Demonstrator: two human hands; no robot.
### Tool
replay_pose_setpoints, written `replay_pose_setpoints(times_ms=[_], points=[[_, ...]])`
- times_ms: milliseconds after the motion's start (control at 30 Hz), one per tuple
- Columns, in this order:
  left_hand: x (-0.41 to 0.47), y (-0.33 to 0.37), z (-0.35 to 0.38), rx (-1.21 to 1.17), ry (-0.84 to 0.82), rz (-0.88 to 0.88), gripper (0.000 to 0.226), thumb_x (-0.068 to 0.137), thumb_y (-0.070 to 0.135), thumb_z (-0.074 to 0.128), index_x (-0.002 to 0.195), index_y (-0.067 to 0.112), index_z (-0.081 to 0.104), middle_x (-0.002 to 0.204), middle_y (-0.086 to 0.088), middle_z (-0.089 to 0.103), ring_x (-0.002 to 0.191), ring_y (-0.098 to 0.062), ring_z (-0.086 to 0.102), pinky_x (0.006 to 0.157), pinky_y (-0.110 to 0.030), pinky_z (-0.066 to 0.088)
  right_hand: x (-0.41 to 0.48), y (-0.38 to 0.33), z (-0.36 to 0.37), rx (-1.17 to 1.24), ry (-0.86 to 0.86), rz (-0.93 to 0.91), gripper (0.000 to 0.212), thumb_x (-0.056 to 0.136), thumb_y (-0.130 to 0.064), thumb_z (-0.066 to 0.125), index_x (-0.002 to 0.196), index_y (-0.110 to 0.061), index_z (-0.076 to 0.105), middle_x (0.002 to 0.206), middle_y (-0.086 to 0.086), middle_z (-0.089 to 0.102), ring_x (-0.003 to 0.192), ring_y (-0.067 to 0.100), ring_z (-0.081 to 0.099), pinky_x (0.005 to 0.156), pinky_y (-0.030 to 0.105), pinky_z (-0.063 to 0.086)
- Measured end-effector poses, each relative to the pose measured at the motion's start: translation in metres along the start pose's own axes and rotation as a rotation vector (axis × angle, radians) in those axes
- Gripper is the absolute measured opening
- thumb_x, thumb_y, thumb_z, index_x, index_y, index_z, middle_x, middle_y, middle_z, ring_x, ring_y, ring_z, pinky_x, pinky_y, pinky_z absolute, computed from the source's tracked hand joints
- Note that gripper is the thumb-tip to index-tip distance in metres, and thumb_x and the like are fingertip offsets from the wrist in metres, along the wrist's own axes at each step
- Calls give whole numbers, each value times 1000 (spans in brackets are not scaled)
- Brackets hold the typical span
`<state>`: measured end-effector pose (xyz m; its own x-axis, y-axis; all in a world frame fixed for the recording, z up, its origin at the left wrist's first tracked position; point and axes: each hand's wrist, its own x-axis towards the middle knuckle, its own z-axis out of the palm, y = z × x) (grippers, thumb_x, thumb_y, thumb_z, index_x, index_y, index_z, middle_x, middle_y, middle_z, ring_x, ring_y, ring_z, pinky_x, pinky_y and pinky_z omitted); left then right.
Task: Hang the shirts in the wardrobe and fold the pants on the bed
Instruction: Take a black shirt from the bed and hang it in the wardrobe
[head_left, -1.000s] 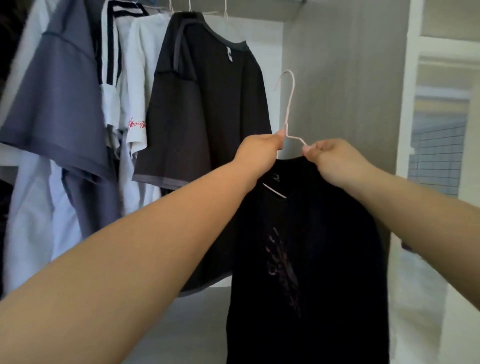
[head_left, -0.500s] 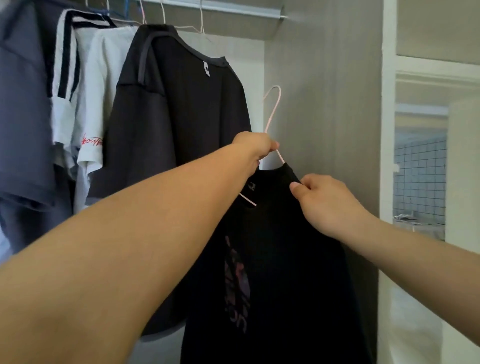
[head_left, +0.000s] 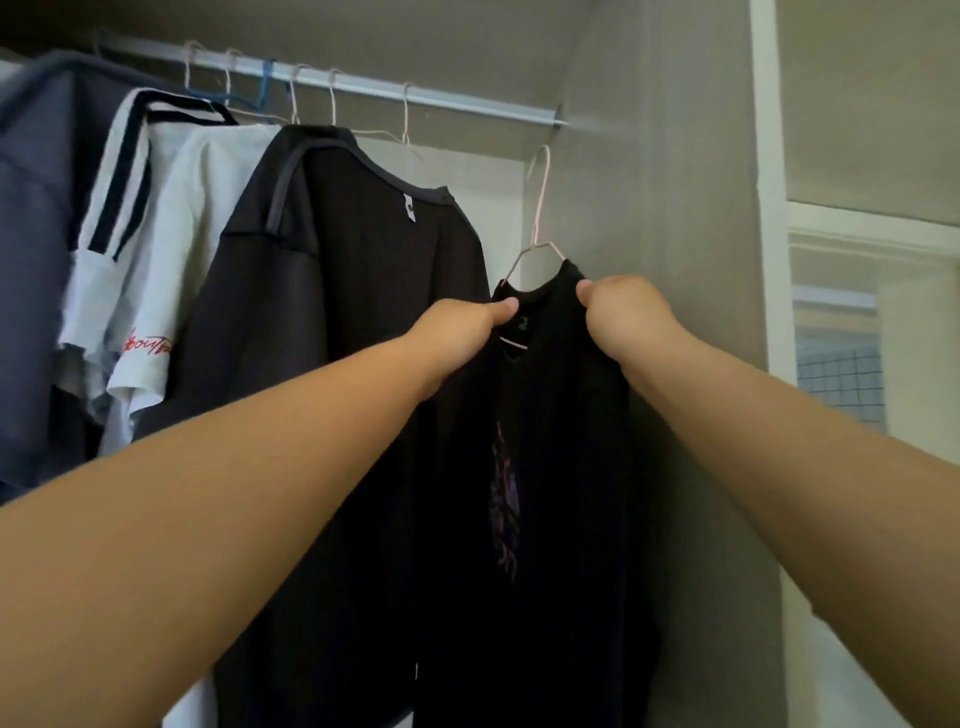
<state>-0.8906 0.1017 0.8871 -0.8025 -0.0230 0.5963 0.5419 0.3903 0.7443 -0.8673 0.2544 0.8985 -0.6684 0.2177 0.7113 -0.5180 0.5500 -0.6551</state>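
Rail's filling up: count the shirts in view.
5: blue-grey shirt far left, then white navy-striped shirt, white shirt with red lettering, charcoal shirt, all hanging; black printed shirt held up, rightmost. More may be hidden.

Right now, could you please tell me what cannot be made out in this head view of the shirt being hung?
Arms of the hanger: hidden inside the black shirt.
Black shirt's hem: cut off by the bottom edge, head view.
Its print: too dark to read.
Fingers of the left hand and right hand: tucked behind the knuckles and fabric.
Blue garment: cut by the left edge.
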Motion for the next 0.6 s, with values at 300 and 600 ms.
replay_pose_setpoints(times_ms=[300,600], points=[[3,-8,16,328,-421,-8,116,60,58,80,150,14,21,147,4,41,134,-13,38,113,-32,30,41,-25,39,61,-58,-76,40,101,-20,32,125,6,50,129,24,52,119,38,50,91,38,44],[40,-29,53,424,122,99,60,86,32,61,138,16,35,128,-10,49,113,-30,52,92,-41,48,80,-35,52,63,-26,-149,41,101,-20,30,124,7,50,128,26,51,119,39,49,93,39,43]])
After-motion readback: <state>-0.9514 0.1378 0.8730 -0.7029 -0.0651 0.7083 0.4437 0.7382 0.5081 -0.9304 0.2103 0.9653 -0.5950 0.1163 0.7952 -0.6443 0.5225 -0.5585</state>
